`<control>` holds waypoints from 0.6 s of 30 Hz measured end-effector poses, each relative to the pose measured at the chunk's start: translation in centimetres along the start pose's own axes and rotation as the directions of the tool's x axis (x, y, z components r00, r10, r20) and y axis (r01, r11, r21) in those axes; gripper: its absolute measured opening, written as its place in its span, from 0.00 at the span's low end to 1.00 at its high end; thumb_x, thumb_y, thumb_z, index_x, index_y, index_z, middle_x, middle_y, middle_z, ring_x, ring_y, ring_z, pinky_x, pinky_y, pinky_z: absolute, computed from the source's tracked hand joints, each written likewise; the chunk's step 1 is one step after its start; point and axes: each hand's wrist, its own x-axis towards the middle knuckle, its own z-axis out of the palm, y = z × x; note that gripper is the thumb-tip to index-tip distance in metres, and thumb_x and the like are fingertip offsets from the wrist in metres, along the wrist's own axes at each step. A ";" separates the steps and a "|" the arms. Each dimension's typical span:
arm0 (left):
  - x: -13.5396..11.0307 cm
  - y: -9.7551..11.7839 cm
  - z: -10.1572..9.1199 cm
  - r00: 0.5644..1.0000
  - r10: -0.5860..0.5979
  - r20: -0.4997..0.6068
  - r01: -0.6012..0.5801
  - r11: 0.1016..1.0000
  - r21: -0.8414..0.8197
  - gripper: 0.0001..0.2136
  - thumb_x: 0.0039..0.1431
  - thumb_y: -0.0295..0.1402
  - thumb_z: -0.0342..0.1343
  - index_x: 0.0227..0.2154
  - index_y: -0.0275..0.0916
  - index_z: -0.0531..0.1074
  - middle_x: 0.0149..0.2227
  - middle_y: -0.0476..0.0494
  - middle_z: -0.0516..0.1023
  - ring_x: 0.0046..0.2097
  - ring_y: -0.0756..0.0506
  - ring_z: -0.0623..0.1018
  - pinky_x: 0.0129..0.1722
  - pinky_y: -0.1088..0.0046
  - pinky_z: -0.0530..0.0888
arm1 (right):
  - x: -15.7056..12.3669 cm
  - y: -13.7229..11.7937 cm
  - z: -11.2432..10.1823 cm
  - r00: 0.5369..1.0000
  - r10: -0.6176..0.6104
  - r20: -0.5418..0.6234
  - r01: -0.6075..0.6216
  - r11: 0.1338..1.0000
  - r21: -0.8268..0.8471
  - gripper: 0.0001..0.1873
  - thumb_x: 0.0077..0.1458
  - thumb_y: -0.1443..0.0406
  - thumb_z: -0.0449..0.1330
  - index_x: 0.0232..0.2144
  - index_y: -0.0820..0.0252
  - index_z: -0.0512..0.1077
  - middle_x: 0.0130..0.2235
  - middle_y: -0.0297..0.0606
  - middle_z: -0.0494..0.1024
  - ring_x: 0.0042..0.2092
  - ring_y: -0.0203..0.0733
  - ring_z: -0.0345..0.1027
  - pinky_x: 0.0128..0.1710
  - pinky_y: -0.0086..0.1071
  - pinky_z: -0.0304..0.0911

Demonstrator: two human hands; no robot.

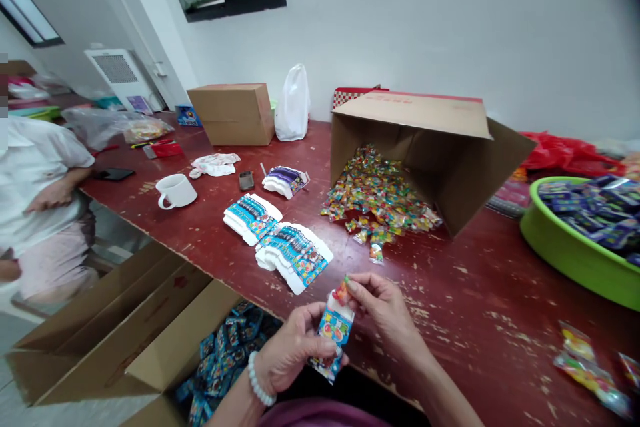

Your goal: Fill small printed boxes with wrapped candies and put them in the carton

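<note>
My left hand [300, 350], with a beaded bracelet at the wrist, grips a small blue printed candy box [334, 327] near the table's front edge. The box's white upper end stands open. Pinched in my right hand [377, 300] is a small red-orange wrapped candy [343, 291], right at the mouth of the box. Beyond my hands lie fanned stacks of flat blue cartons [305, 257]. Behind these to the right, a heap of wrapped candies [373, 190] spills from a cardboard box [415, 117] lying on its side.
Below left, an open carton [185, 327] holds many filled blue packs [225, 353]. A green basin [575, 260] of purple packets stands at right. On the table are a white mug [176, 191], purple cartons [285, 181] and a closed cardboard box [233, 113]. Another person [45, 200] sits at left.
</note>
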 end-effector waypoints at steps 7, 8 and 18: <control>0.4 0.4 -0.8 1.000 -0.008 -0.025 0.011 0.990 0.139 0.30 0.41 0.22 0.54 0.52 0.37 0.63 0.37 0.43 0.78 0.25 0.49 0.78 0.23 0.78 0.68 | 0.0 0.1 -0.1 0.994 0.110 0.003 -0.110 0.994 0.018 0.20 0.44 0.52 0.70 0.32 0.62 0.74 0.22 0.31 0.75 0.20 0.29 0.59 0.20 0.23 0.54; 0.4 0.4 -1.0 0.999 -0.009 -0.041 0.015 0.988 0.154 0.29 0.41 0.22 0.53 0.52 0.37 0.62 0.36 0.43 0.78 0.25 0.49 0.77 0.23 0.78 0.68 | 0.0 0.1 -0.1 0.994 0.107 -0.019 -0.107 0.994 0.006 0.20 0.43 0.52 0.70 0.31 0.62 0.74 0.22 0.31 0.74 0.20 0.29 0.59 0.20 0.23 0.53; -0.2 0.9 0.1 0.994 0.027 -0.107 0.004 0.960 0.280 0.22 0.47 0.28 0.56 0.48 0.38 0.62 0.37 0.45 0.75 0.27 0.52 0.74 0.26 0.76 0.71 | 0.4 0.2 -0.2 0.996 -0.025 -0.083 0.009 0.980 -0.197 0.16 0.44 0.54 0.69 0.26 0.62 0.75 0.22 0.31 0.72 0.22 0.32 0.58 0.23 0.26 0.54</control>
